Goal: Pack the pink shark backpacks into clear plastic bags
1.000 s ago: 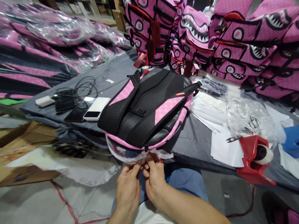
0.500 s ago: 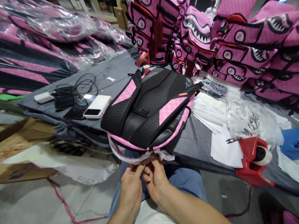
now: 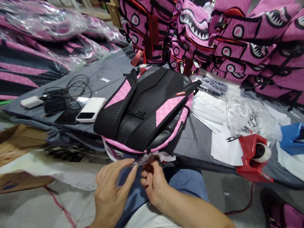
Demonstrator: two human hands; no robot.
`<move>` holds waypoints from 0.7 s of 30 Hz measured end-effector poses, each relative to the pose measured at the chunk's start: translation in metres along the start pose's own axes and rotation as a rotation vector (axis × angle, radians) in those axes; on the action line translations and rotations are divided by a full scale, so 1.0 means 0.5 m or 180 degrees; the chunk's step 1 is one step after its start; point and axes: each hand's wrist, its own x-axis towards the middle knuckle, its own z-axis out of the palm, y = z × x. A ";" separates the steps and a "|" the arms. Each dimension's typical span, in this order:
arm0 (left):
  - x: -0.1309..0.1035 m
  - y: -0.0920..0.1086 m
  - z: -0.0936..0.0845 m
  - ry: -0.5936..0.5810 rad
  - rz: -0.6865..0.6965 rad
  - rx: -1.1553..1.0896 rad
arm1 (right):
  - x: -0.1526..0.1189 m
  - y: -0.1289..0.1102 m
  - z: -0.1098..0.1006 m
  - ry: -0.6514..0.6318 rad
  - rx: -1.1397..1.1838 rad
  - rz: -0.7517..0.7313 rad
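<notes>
A black and pink backpack lies with its straps up at the edge of the grey-covered table. Thin clear plastic hangs from its near edge. My right hand pinches that plastic just below the backpack, fingers curled. To the left, my left hand has thumb and forefinger apart beside the plastic, with nothing between them.
At left on the table are a white power bank, a phone and black cables. Papers, crumpled plastic and a red tape dispenser are at right. Pink backpacks are stacked behind. A cardboard box stands lower left.
My left hand has let go of the plastic, moved left and opened. My right hand stays at the plastic. The view has shifted slightly, so the table things appear further left.
</notes>
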 end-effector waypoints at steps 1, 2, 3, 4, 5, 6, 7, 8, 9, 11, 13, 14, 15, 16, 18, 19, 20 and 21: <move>0.015 -0.011 -0.001 -0.0199 0.0299 0.0218 | 0.003 0.002 0.002 0.0061 -0.0055 -0.0136; 0.027 -0.021 0.001 -0.0397 0.0568 0.0377 | 0.005 0.004 0.005 0.0119 -0.0108 -0.0281; 0.036 -0.029 0.004 -0.0569 0.0795 0.0495 | 0.008 0.004 0.007 0.0152 -0.0148 -0.0408; 0.042 -0.035 0.008 -0.0717 0.0955 0.0595 | 0.009 0.004 0.008 0.0154 -0.0185 -0.0489; 0.045 -0.039 0.012 -0.0851 0.1039 0.0681 | 0.011 0.004 0.008 0.0124 -0.0222 -0.0533; 0.046 -0.040 0.015 -0.0936 0.1068 0.0745 | 0.011 0.003 0.008 0.0076 -0.0263 -0.0553; 0.046 -0.039 0.018 -0.0975 0.1070 0.0786 | 0.011 0.002 0.007 0.0038 -0.0306 -0.0564; 0.046 -0.038 0.019 -0.0971 0.1065 0.0815 | 0.011 0.002 0.005 0.0012 -0.0340 -0.0584; 0.047 -0.036 0.020 -0.0948 0.1063 0.0836 | 0.011 0.001 0.003 -0.0002 -0.0369 -0.0609; 0.049 -0.036 0.020 -0.0919 0.1057 0.0844 | 0.009 0.000 -0.001 -0.0025 -0.0410 -0.0644; 0.053 -0.041 0.019 -0.0952 0.0967 0.0768 | 0.005 0.000 -0.005 -0.0055 -0.0428 -0.0660; 0.055 -0.045 0.018 -0.1020 0.0853 0.0729 | 0.003 0.000 -0.007 -0.0071 -0.0430 -0.0654; 0.056 -0.050 0.017 -0.1103 0.0722 0.0696 | 0.000 0.000 -0.010 -0.0089 -0.0429 -0.0641; 0.057 -0.053 0.016 -0.1176 0.0612 0.0678 | -0.003 0.001 -0.012 -0.0108 -0.0423 -0.0629; 0.059 -0.058 0.015 -0.1295 0.0557 0.0711 | -0.007 0.002 -0.017 -0.0134 -0.0408 -0.0572; 0.060 -0.058 0.014 -0.1318 0.0627 0.0752 | -0.008 0.004 -0.019 -0.0105 -0.0377 -0.0541; 0.060 -0.056 0.013 -0.1299 0.0769 0.0786 | -0.009 0.006 -0.020 -0.0042 -0.0320 -0.0508; 0.060 -0.052 0.011 -0.1281 0.0939 0.0831 | -0.009 0.009 -0.020 0.0032 -0.0245 -0.0458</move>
